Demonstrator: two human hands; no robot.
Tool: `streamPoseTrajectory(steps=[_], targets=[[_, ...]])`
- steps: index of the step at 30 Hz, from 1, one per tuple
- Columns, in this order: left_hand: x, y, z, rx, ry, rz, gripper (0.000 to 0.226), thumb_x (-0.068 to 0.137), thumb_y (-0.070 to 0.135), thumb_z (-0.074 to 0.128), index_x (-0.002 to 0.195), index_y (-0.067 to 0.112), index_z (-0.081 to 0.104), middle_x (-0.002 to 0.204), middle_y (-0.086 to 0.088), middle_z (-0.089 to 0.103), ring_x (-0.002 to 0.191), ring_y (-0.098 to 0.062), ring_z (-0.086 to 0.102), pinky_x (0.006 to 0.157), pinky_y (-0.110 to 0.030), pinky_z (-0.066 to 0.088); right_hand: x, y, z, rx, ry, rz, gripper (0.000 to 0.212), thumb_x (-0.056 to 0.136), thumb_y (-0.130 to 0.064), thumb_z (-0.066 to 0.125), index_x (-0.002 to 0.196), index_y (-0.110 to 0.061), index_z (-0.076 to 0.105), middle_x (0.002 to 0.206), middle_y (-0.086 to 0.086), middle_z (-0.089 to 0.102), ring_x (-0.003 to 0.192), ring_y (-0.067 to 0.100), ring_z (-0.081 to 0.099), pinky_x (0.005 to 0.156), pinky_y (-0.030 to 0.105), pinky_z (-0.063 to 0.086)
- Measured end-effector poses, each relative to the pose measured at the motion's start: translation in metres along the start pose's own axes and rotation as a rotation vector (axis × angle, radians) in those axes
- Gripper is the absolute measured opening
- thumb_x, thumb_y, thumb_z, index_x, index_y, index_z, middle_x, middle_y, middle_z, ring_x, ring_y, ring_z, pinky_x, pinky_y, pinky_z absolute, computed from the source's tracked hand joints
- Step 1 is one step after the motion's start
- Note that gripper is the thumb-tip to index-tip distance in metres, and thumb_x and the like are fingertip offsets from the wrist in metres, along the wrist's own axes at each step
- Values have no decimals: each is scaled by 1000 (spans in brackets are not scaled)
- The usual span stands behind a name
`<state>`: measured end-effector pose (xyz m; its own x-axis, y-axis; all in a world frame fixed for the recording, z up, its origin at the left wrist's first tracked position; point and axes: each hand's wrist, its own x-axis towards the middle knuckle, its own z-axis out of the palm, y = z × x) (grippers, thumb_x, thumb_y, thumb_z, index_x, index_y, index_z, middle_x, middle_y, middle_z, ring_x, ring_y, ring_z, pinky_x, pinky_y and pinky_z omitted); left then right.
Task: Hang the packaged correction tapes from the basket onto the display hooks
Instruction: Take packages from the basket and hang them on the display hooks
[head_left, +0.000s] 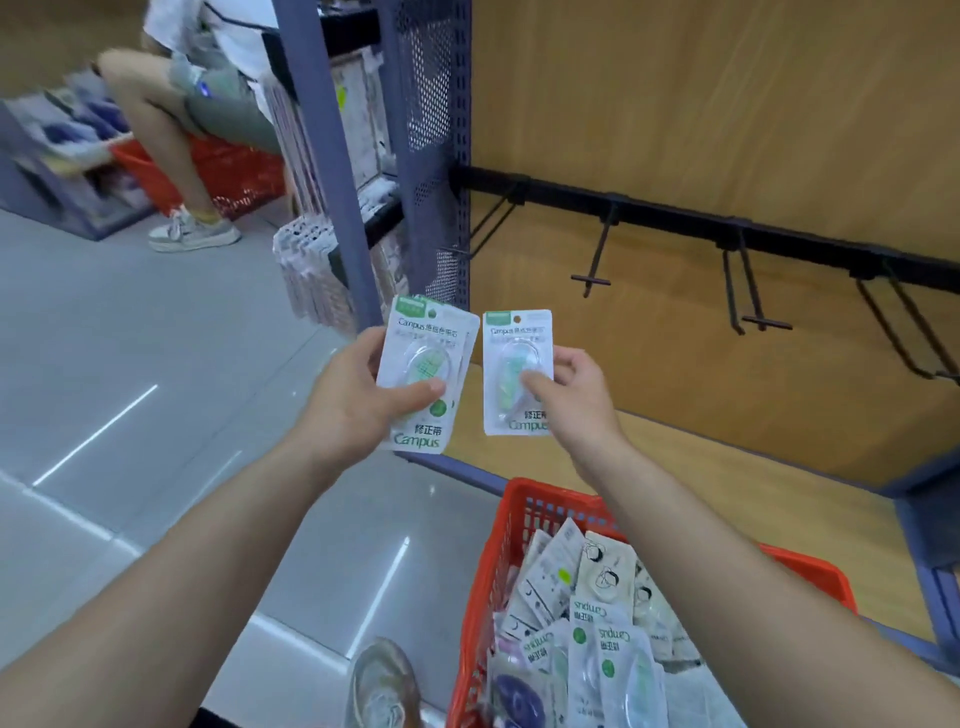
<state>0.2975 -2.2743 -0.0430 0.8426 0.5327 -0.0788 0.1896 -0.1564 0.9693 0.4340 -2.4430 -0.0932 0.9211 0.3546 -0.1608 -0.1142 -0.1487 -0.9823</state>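
1. The left hand (358, 395) grips a small stack of white-and-green packaged correction tapes (423, 374), with the thumb across the clear blister and the fingers curled behind the card.
2. The right hand (571, 389) pinches a single white carded correction tape pack (517, 371) at its right edge, thumb on the front. The pack is upright, just beside the left stack but not touching it.
3. Both are held in the air, below and left of the black metal display hooks (597, 260), which jut from a black rail (675, 215) on the wood-grain back panel (727, 104).
4. The red plastic mesh basket (498, 561) sits low under the right forearm, heaped with more packaged tapes (608, 660).
5. Another person (208, 104) sits far left.
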Motion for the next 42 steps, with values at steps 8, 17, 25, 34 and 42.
streamPoseTrajectory(steps=[8, 17, 25, 34, 42], targets=[[26, -11, -32, -59, 102, 0, 40, 82, 9, 84, 116, 21, 68, 100, 7, 78, 87, -12, 77, 68, -29, 63, 75, -21, 66, -39, -34, -111, 19, 96, -17, 69, 104, -29, 57, 108, -6, 75, 95, 13, 72, 80, 34, 57], [34, -18, -38, -123, 132, -65, 42, 83, 11, 82, 120, 20, 65, 101, 4, 78, 81, -15, 78, 60, -31, 62, 97, -21, 79, -67, 51, -119, 18, 96, -22, 70, 106, -28, 56, 104, -3, 73, 96, 17, 72, 78, 34, 57], [37, -18, -31, -163, 116, -73, 38, 88, 11, 78, 123, 16, 64, 103, 2, 79, 84, -15, 78, 60, -27, 61, 64, -17, 81, -226, 55, -93, 38, 97, -37, 65, 130, -18, 56, 117, -6, 66, 105, 15, 64, 87, 31, 51], [39, -17, -23, -92, 133, -1, 38, 85, 13, 81, 120, 18, 66, 104, 8, 78, 92, -12, 76, 77, -33, 64, 23, -15, 79, 150, -312, -28, 23, 97, -12, 67, 118, -4, 62, 107, 9, 78, 93, 26, 76, 74, 38, 62], [44, -23, -24, -23, 174, -39, 33, 85, 17, 83, 116, 22, 72, 105, 9, 75, 94, -18, 75, 82, -41, 62, 40, -16, 71, 73, -226, -94, 15, 98, -17, 67, 111, -9, 64, 104, 7, 78, 89, 23, 77, 70, 41, 62]])
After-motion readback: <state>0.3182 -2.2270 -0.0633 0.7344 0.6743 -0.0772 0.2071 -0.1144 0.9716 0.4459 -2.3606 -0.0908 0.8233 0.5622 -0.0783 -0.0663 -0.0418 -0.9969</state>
